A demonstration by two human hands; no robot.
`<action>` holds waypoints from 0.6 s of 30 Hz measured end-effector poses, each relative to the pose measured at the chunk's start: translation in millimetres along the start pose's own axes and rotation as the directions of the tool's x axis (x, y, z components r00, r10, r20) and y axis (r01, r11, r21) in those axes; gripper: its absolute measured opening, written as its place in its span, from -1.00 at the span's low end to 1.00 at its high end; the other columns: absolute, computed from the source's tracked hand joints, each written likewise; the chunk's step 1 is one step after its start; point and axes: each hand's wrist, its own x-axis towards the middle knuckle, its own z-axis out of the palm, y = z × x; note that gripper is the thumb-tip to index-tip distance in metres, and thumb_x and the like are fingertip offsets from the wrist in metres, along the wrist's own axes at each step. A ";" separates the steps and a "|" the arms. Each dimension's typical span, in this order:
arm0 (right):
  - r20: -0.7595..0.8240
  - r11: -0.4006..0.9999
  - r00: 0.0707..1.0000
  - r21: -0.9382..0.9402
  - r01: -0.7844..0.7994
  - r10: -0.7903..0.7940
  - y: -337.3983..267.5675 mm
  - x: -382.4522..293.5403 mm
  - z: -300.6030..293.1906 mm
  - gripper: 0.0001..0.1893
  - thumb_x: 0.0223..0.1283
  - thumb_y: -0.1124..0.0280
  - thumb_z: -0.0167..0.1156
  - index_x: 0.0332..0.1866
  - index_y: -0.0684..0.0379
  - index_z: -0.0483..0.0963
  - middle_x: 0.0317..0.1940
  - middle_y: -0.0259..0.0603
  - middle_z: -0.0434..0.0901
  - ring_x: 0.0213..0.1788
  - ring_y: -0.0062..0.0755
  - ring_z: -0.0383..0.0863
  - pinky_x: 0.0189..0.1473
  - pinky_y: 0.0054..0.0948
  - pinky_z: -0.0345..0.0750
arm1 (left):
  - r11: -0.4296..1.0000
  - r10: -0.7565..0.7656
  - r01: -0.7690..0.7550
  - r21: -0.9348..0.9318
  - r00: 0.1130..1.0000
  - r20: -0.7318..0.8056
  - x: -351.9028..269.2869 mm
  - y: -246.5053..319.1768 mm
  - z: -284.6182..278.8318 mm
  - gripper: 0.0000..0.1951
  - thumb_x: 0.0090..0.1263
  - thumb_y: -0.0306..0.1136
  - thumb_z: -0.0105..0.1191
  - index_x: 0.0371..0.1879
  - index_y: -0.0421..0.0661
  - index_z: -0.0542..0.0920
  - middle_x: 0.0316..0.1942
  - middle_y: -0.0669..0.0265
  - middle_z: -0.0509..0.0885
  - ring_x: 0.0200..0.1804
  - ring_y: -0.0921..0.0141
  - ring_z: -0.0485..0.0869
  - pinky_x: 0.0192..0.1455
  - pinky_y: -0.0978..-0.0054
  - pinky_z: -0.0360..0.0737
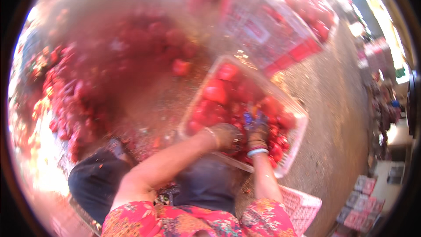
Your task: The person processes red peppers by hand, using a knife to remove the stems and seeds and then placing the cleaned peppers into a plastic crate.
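Both hands reach down into a pale plastic crate (297, 138) filled with red produce (215, 91), too blurred to name for sure. My left hand (229, 137), dark and perhaps gloved, rests low among the red pieces near the crate's near side; its fingers are hidden. To its right, my right hand (257, 128) has something blue and orange about its fingers, and a pale band circles the wrist. Whether either hand grips a piece cannot be made out.
A large heap of red produce (75, 105) lies on the ground at left. A taller crate (279, 23) with red contents stands beyond the crate. A pink crate (301, 207) sits at lower right, and stacked crates (361, 204) stand farther right.
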 end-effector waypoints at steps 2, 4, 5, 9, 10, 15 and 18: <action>0.074 0.986 0.986 0.070 -0.153 0.147 -28.1 -4.1 -31.9 -0.37 0.30 -0.18 0.08 0.27 0.08 0.41 -0.02 0.35 0.51 -0.06 0.33 0.58 -0.04 0.07 0.57 | 0.989 -0.009 -0.020 -0.149 0.981 -0.193 -26.2 -9.0 -5.6 -0.72 0.30 -0.22 0.15 -0.08 -0.03 0.70 -0.08 0.07 0.72 0.01 0.10 0.67 0.08 0.14 0.59; -0.042 0.992 0.992 0.011 -0.123 0.123 -20.6 -10.8 -17.7 -0.41 0.27 -0.14 0.15 0.13 0.19 0.45 -0.08 0.31 0.54 -0.05 0.33 0.57 -0.03 0.07 0.55 | 0.923 -0.164 -0.058 -0.380 0.834 -0.527 -65.2 -11.5 -16.3 -0.71 0.36 -0.20 0.17 -0.03 -0.04 0.69 -0.11 0.06 0.72 -0.02 0.08 0.68 0.08 0.17 0.59; -0.072 0.992 0.990 -0.009 -0.124 0.123 -13.2 -11.0 -13.7 -0.42 0.26 -0.12 0.18 0.06 0.25 0.48 -0.08 0.31 0.56 -0.04 0.34 0.57 -0.04 0.07 0.56 | 0.862 -0.301 0.002 -0.507 0.806 -0.510 -81.3 -14.1 -33.8 -0.71 0.37 -0.18 0.20 -0.02 -0.04 0.70 -0.15 0.09 0.73 -0.05 0.15 0.71 0.04 0.23 0.62; -0.148 0.986 0.982 -0.099 -0.136 0.120 -9.5 -14.8 8.0 -0.43 0.30 -0.07 0.16 0.03 0.34 0.50 -0.05 0.37 0.57 -0.03 0.36 0.59 -0.01 0.01 0.59 | 0.651 -0.747 0.481 -0.588 0.265 -0.610 -132.6 -128.2 -18.4 -0.68 0.42 -0.08 0.08 -0.13 -0.06 0.74 -0.28 0.07 0.75 -0.22 0.13 0.74 -0.09 0.16 0.60; -0.162 0.982 0.977 -0.106 -0.158 0.140 -12.2 -14.2 9.1 -0.44 0.31 -0.06 0.15 0.02 0.35 0.50 -0.06 0.37 0.57 -0.03 0.35 0.59 -0.02 0.01 0.59 | 0.580 -0.788 0.625 -0.522 0.268 -0.555 -128.2 -148.2 -31.1 -0.62 0.40 -0.04 0.09 0.04 -0.02 0.65 -0.11 0.05 0.70 -0.05 0.13 0.68 0.04 0.16 0.57; -0.100 0.962 0.974 -0.165 -0.218 0.203 -22.7 -4.3 7.6 -0.48 0.35 -0.03 0.11 -0.04 0.34 0.47 -0.16 0.33 0.57 -0.16 0.33 0.60 -0.13 0.06 0.55 | 0.463 -0.818 0.865 -0.195 0.332 -0.470 -66.0 -267.8 -72.7 -0.22 0.32 0.18 0.06 0.50 0.17 0.19 0.43 0.04 0.32 0.45 0.05 0.32 0.44 0.18 0.34; -0.145 0.974 0.979 -0.155 -0.165 0.143 -22.0 -0.5 5.7 -0.54 0.35 0.04 0.14 -0.05 0.34 0.45 -0.20 0.32 0.56 -0.19 0.36 0.59 -0.18 0.05 0.52 | 0.522 -0.811 0.824 -0.219 0.400 -0.427 -23.8 -306.1 -82.7 -0.30 0.33 0.15 0.07 0.44 0.19 0.30 0.43 0.05 0.33 0.42 0.02 0.35 0.41 0.08 0.36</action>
